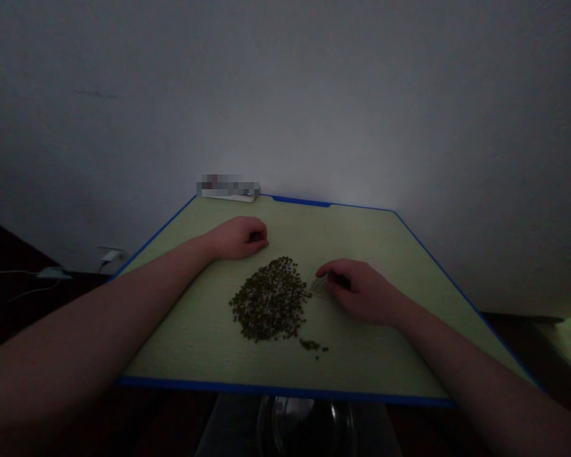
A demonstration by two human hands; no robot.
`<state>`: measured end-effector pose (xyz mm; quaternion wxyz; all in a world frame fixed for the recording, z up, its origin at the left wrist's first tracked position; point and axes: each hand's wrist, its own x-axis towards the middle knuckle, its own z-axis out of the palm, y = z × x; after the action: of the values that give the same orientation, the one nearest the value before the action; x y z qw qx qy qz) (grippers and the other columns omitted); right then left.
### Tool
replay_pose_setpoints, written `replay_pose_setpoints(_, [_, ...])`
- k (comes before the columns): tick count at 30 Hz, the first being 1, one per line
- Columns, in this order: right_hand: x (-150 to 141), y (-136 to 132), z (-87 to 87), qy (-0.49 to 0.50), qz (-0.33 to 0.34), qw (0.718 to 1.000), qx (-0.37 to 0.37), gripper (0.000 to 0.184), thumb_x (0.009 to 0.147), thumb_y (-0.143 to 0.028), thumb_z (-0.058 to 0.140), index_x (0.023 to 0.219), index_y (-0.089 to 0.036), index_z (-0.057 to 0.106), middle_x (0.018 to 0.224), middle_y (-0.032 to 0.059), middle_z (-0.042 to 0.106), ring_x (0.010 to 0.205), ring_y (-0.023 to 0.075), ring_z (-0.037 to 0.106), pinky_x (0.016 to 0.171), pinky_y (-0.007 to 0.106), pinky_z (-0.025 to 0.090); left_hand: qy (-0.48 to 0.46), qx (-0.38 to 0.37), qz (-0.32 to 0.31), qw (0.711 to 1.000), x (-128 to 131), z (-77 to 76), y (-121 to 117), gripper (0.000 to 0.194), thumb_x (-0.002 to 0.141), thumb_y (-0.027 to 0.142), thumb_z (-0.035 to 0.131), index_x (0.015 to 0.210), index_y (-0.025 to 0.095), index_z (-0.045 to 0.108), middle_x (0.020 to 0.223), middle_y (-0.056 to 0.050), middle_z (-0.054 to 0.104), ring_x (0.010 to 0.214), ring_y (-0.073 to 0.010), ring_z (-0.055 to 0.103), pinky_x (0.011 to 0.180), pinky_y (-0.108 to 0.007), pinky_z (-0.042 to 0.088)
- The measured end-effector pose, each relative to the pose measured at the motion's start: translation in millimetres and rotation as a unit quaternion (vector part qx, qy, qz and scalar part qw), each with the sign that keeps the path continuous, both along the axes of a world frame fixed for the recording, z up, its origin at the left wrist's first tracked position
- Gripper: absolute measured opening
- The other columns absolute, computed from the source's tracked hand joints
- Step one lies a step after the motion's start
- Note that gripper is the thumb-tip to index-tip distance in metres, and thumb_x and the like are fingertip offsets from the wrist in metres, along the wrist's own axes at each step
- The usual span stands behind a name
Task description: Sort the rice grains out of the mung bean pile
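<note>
A heap of small dark green beans [271, 298] lies in the middle of a light green table with a blue edge [285, 390]. My left hand [240, 237] rests on the table just behind the heap, curled into a loose fist with nothing visible in it. To the right of the heap, my right hand [356, 289] has its fingers curled round a small clear object [318, 285] that touches the heap's right side. A few stray beans [314, 346] lie apart, in front of the heap.
A white flat object [228, 190] lies at the table's far edge against the pale wall. A round glass bowl [307, 425] sits below the near edge. White cables and a plug [52, 273] lie in the dark at the left.
</note>
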<state>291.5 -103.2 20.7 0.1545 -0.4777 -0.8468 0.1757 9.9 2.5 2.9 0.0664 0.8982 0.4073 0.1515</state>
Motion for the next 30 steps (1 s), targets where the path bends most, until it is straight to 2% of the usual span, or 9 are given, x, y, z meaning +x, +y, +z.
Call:
replay_pose_setpoints(8, [3.3, -5.0, 3.7, 0.015, 0.034, 0.997, -0.07, 0.033, 0.07, -0.007, 0.049, 0.095, -0.019, 0.067, 0.066, -0.002, 0.06, 0.059, 0.0117, 0.052, 0.057, 0.024, 0.038, -0.007, -0.003, 0.0, 1.0, -1.0, -1.7, 0.4, 0.024, 0.079, 0.038, 0.051, 0.078, 0.016, 0.06, 0.066, -0.001, 0.057, 0.058, -0.0111, 0.046, 0.055, -0.025, 0.031])
replay_pose_setpoints(12, [3.7, -4.2, 4.8, 0.024, 0.011, 0.998, -0.049, 0.031, 0.071, -0.008, 0.048, 0.094, -0.018, 0.067, 0.063, -0.0028, 0.057, 0.057, 0.0114, 0.05, 0.056, 0.024, 0.038, -0.009, 0.0, -0.001, 1.0, -0.7, -0.9, -0.1, 0.023, 0.079, 0.037, 0.052, 0.077, 0.016, 0.061, 0.067, -0.002, 0.058, 0.059, -0.0115, 0.046, 0.056, -0.025, 0.032])
replay_pose_setpoints(17, [1.5, -2.6, 2.5, 0.019, 0.016, 1.0, -0.014, 0.031, 0.073, -0.009, 0.048, 0.097, -0.017, 0.067, 0.069, -0.0002, 0.061, 0.061, 0.012, 0.052, 0.06, 0.025, 0.039, -0.004, -0.002, -0.003, 1.0, -0.2, -1.1, 0.7, 0.024, 0.08, 0.038, 0.051, 0.077, 0.016, 0.061, 0.067, -0.001, 0.057, 0.059, -0.0114, 0.046, 0.056, -0.025, 0.032])
replay_pose_setpoints(21, [0.3, -2.0, 0.3, 0.031, 0.031, 0.999, -0.021, 0.032, 0.074, -0.011, 0.049, 0.1, -0.016, 0.067, 0.072, 0.001, 0.062, 0.062, 0.0124, 0.053, 0.061, 0.025, 0.04, -0.002, 0.001, -0.004, 1.0, -0.7, -2.3, 1.6, 0.025, 0.08, 0.039, 0.051, 0.077, 0.016, 0.06, 0.067, -0.001, 0.058, 0.059, -0.0115, 0.047, 0.056, -0.025, 0.032])
replay_pose_setpoints(30, [5.1, -3.9, 1.9, 0.024, 0.035, 0.996, -0.077, 0.03, 0.07, -0.008, 0.049, 0.093, -0.017, 0.066, 0.062, -0.0029, 0.055, 0.056, 0.0109, 0.049, 0.054, 0.024, 0.037, -0.004, 0.001, -0.002, 1.0, -0.2, -0.8, 0.2, 0.024, 0.079, 0.038, 0.051, 0.078, 0.016, 0.061, 0.068, -0.002, 0.058, 0.06, -0.0116, 0.047, 0.057, -0.025, 0.033])
